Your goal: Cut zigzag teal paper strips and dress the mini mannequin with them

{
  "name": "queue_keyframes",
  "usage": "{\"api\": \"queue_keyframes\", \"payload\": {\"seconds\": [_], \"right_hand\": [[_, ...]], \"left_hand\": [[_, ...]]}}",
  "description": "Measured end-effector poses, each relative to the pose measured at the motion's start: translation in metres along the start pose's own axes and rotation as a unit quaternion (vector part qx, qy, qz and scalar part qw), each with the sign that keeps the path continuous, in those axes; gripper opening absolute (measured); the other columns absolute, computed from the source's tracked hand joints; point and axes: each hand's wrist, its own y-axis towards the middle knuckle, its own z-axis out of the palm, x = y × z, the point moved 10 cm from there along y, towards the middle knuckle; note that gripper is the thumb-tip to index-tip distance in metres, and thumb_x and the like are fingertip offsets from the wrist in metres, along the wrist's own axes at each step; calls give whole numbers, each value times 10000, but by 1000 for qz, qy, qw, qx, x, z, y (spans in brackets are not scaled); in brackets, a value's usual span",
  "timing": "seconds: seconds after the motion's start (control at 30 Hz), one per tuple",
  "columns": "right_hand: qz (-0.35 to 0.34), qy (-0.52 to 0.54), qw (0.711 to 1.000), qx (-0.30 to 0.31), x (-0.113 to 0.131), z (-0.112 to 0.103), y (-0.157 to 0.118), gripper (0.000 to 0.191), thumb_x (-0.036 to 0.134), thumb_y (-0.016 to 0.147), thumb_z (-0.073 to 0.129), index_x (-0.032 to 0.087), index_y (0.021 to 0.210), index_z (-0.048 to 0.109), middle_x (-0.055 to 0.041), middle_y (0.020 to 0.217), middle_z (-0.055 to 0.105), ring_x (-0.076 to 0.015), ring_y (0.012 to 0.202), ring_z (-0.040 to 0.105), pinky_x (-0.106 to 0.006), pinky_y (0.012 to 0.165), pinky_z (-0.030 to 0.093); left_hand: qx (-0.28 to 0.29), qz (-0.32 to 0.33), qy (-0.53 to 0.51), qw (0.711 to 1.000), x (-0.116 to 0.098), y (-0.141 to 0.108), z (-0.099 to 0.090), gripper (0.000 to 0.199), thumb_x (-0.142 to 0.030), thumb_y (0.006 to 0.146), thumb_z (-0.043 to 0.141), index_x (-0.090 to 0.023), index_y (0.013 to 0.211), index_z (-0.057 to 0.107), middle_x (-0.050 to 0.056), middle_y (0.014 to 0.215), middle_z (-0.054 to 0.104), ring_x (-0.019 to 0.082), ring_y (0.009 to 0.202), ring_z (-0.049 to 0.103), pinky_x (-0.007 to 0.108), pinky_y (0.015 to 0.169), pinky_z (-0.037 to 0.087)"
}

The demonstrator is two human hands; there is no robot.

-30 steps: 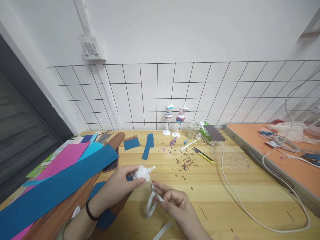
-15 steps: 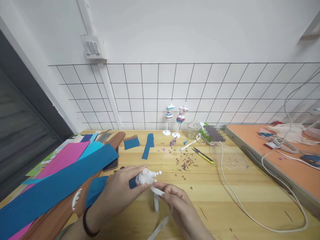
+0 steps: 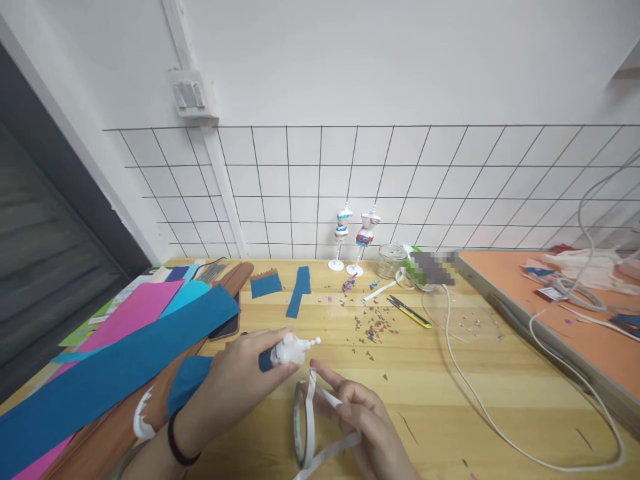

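While my left hand (image 3: pixel 245 365) grips the white plastic torso (image 3: pixel 289 351), my right hand (image 3: pixel 367 415), four o'clock, should tauten its pinched white tape (image 3: pixel 310 420).

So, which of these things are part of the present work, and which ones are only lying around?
Apparently part of the work:
white torso figure, held in the left hand
white tape, held in the right hand
similar figures on stands, perhaps related

Apparently only lying around:
phone
glass jar
yellow-handled cutter
brown scraps
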Motion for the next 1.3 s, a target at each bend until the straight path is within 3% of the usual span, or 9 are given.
{"api": "queue_keyframes", "payload": {"seconds": [0.13, 0.2, 0.37, 0.57, 0.77, 0.97, 1.07, 1.17, 1.3], "right_hand": [[-5, -23, 1000, 10, -4, -7, 0, 283, 342, 568, 712, 165, 461, 519, -144, 1340, 451, -292, 745, 662, -446, 765, 433], [-1, -44, 999, 12, -7, -11, 1, 273, 328, 583, 710, 162, 474, 523, -139, 1305, 487, -262, 701, 653, -423, 736, 434], [-16, -114, 993, 19, -2, -12, 2, 217, 321, 631, 700, 178, 537, 567, -102, 913, 684, -260, 843, 599, -347, 776, 397], [-20, -125, 992, 12, 2, -12, 6, 166, 273, 652, 676, 187, 552, 575, -84, 840, 698, -271, 1061, 498, -326, 875, 332], [29, 51, 998, -7, -9, -8, 5, 166, 252, 674, 688, 170, 593, 569, -20, 662, 647, -163, 636, 564, -255, 633, 412], [64, 107, 992, 3, -18, -8, 3, 87, 214, 736, 647, 161, 691, 595, -52, 894, 662, -146, 617, 599, -281, 635, 443], [81, 94, 992, -3, -21, -15, 2, 101, 259, 739, 646, 169, 724, 603, -66, 1035, 632, -210, 798, 622, -347, 725, 459], [68, 43, 997, 10, -16, -19, -1, 171, 307, 693, 686, 162, 659, 603, -101, 1107, 610, -294, 1038, 538, -411, 832, 420], [48, -92, 995, 6, -9, -35, -4, 267, 368, 633, 729, 161, 556, 578, -137, 1136, 611, -331, 1104, 493, -419, 886, 360]], "left_hand": [[15, -14, -27, 999, 4, 0, 6, 378, -418, 691, 597, -299, 1047, 638, -27, 1074, 659, 238, 991, 578, 269, 805, 452], [26, -22, -24, 999, 7, -1, 11, 381, -425, 687, 603, -304, 1047, 636, -29, 1091, 651, 240, 1014, 566, 282, 833, 439], [21, 4, 5, 1000, 1, -6, 16, 387, -415, 687, 605, -321, 1062, 625, -17, 1068, 658, 226, 979, 580, 279, 809, 445], [20, 41, 69, 997, -15, -16, 17, 369, -428, 712, 577, -311, 1059, 625, 3, 959, 680, 223, 894, 591, 295, 755, 449], [20, 32, 87, 995, -19, -25, 23, 370, -409, 691, 595, -307, 1045, 637, 19, 1003, 678, 255, 921, 587, 351, 814, 450], [22, 41, 76, 996, -25, -28, 25, 361, -385, 684, 605, -316, 1037, 641, 3, 993, 688, 249, 906, 602, 326, 780, 475], [-7, 42, 70, 997, -20, -28, 18, 345, -389, 701, 590, -328, 1037, 636, -4, 994, 685, 238, 901, 604, 311, 785, 466], [-3, 13, 67, 998, -9, -26, 13, 336, -413, 709, 579, -324, 1027, 637, -4, 1003, 679, 232, 921, 596, 289, 774, 460], [12, -20, 59, 998, 2, -19, 9, 348, -430, 720, 563, -326, 1047, 619, -9, 1066, 656, 233, 972, 577, 274, 785, 443]]}}
